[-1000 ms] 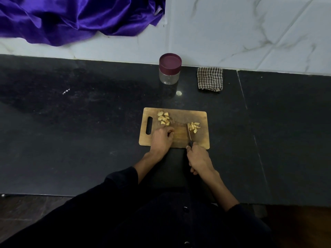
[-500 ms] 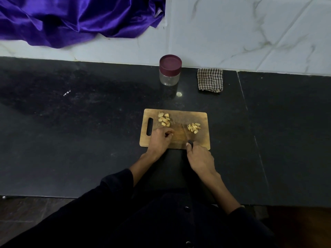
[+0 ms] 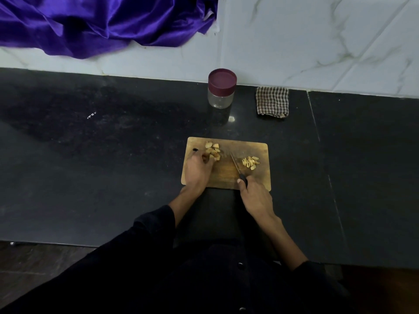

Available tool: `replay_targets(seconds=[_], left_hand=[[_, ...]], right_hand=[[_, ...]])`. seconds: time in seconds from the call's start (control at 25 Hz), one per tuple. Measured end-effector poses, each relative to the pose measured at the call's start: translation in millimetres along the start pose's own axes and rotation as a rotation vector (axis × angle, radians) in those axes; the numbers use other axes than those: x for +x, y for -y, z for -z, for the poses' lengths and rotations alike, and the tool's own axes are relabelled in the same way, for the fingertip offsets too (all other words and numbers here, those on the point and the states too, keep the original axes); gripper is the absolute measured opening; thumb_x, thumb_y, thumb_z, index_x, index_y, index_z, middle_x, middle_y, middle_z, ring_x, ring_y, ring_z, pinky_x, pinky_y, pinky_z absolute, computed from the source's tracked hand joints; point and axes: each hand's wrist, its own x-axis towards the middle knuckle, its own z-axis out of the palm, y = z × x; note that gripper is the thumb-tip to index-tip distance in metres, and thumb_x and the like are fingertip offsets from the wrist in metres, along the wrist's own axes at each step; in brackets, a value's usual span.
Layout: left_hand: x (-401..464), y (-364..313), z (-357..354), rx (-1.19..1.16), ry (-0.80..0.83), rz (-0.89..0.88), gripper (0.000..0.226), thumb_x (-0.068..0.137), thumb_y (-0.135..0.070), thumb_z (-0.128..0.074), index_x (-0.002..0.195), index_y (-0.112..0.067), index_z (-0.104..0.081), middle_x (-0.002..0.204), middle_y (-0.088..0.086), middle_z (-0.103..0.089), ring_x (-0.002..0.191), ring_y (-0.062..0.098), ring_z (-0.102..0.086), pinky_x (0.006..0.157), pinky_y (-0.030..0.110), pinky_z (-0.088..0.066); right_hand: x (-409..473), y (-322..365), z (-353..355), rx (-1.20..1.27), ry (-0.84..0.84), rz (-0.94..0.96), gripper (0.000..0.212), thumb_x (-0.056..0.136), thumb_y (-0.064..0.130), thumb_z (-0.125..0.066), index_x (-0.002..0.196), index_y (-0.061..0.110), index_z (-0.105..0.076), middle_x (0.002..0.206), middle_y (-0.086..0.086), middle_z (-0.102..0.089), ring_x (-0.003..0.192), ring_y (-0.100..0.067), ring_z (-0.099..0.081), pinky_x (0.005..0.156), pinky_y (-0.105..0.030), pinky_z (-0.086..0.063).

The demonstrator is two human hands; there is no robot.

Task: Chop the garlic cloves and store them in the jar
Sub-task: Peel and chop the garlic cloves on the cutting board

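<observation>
Black counter (image 3: 113, 155), white marble wall behind. Wooden cutting board (image 3: 226, 177) at centre. Left hand (image 3: 198, 169) on board at 9 o'clock, fingers curled, touching whole garlic cloves (image 3: 213, 151); pinch unclear. Right hand (image 3: 255, 196) at 5 o'clock, fingers wrapped round knife (image 3: 237, 166) handle. Chopped garlic (image 3: 250, 162) at 3 o'clock. Jar (image 3: 221, 88), lid on, at 12 o'clock beyond board; checked cloth (image 3: 272, 101) beside it.

The board (image 3: 244, 180) is matt wood. The counter (image 3: 113, 166) is dark polished stone, the jar (image 3: 220, 99) clear with a plastic lid (image 3: 222, 80); behind the jar hangs glossy satin cloth (image 3: 102, 23).
</observation>
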Motion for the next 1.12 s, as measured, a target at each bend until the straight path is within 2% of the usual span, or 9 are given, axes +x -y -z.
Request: replay_targets(seconds=[0.2,0.4,0.52,0.64,0.72,0.8,0.88,1.0,1.12], left_hand=[[5,-8,-6,0.099,-0.031,0.057,0.020,0.088,-0.024,-0.064,0.103,-0.012,-0.064,0.102,0.002,-0.062,0.079,0.009,-0.054,0.065,0.020,-0.042],[1,-5,3,-0.053,-0.014,0.069,0.014,0.088,-0.017,-0.066,0.101,-0.014,-0.066,0.095,-0.004,-0.067,0.076,0.007,-0.061,0.061,0.017,-0.048],[-9,-10,6,-0.122,0.055,-0.013,0.017,0.090,-0.017,-0.065,0.106,-0.013,-0.069,0.094,-0.002,-0.069,0.075,0.005,-0.062,0.067,0.020,-0.053],[-13,-24,-1,-0.102,0.205,-0.150,0.019,0.092,-0.014,-0.061,0.108,-0.013,-0.070,0.102,-0.001,-0.070,0.083,0.004,-0.062,0.079,0.025,-0.054],[-11,-34,-7,-0.031,0.287,-0.223,0.021,0.093,-0.013,-0.058,0.111,-0.013,-0.069,0.111,0.000,-0.069,0.097,0.007,-0.061,0.089,0.021,-0.048],[-7,-43,-12,0.063,0.353,-0.267,0.023,0.094,-0.011,-0.055,0.113,-0.012,-0.068,0.116,0.002,-0.066,0.105,0.010,-0.059,0.091,0.018,-0.041],[-3,-47,-14,0.128,0.377,-0.275,0.027,0.095,-0.009,-0.052,0.117,-0.014,-0.066,0.119,0.003,-0.064,0.109,0.014,-0.058,0.092,0.020,-0.041],[-9,-42,-15,0.151,0.280,-0.258,0.037,0.094,-0.002,-0.047,0.126,-0.017,-0.059,0.131,0.005,-0.054,0.113,0.018,-0.057,0.095,0.026,-0.045],[-18,-30,-20,0.146,0.151,-0.229,0.035,0.093,-0.003,-0.050,0.125,-0.014,-0.057,0.125,0.008,-0.054,0.108,0.021,-0.058,0.096,0.036,-0.048]], right_hand=[[2,-2,-2,-0.004,0.004,0.012,0.034,0.106,0.040,-0.038,0.114,0.011,-0.055,0.110,-0.007,-0.062,0.098,-0.023,-0.062,0.081,-0.042,-0.051],[3,-3,-1,0.003,0.016,0.008,0.034,0.106,0.040,-0.038,0.112,0.012,-0.056,0.109,-0.007,-0.061,0.098,-0.023,-0.061,0.081,-0.043,-0.051],[4,-5,1,0.041,0.021,0.002,0.034,0.106,0.040,-0.038,0.111,0.012,-0.056,0.108,-0.007,-0.062,0.096,-0.022,-0.061,0.079,-0.041,-0.049],[3,-6,2,0.133,0.029,-0.031,0.035,0.105,0.042,-0.038,0.112,0.013,-0.056,0.103,-0.008,-0.062,0.095,-0.026,-0.063,0.082,-0.050,-0.055],[1,-7,4,0.213,0.033,-0.055,0.035,0.105,0.043,-0.037,0.111,0.014,-0.056,0.099,-0.006,-0.061,0.092,-0.027,-0.063,0.079,-0.053,-0.057],[0,-8,5,0.271,0.034,-0.060,0.035,0.105,0.042,-0.037,0.111,0.014,-0.056,0.095,-0.006,-0.060,0.089,-0.028,-0.063,0.077,-0.054,-0.057],[-1,-9,6,0.301,0.043,-0.064,0.034,0.105,0.041,-0.037,0.110,0.013,-0.056,0.093,-0.006,-0.059,0.084,-0.027,-0.064,0.070,-0.050,-0.059],[-1,-11,7,0.321,0.062,-0.075,0.031,0.106,0.039,-0.036,0.112,0.014,-0.053,0.090,-0.006,-0.057,0.075,-0.022,-0.063,0.049,-0.030,-0.053],[0,-12,6,0.342,0.064,-0.082,0.033,0.107,0.037,-0.035,0.112,0.012,-0.055,0.089,-0.007,-0.057,0.071,-0.020,-0.061,0.044,-0.025,-0.047]])
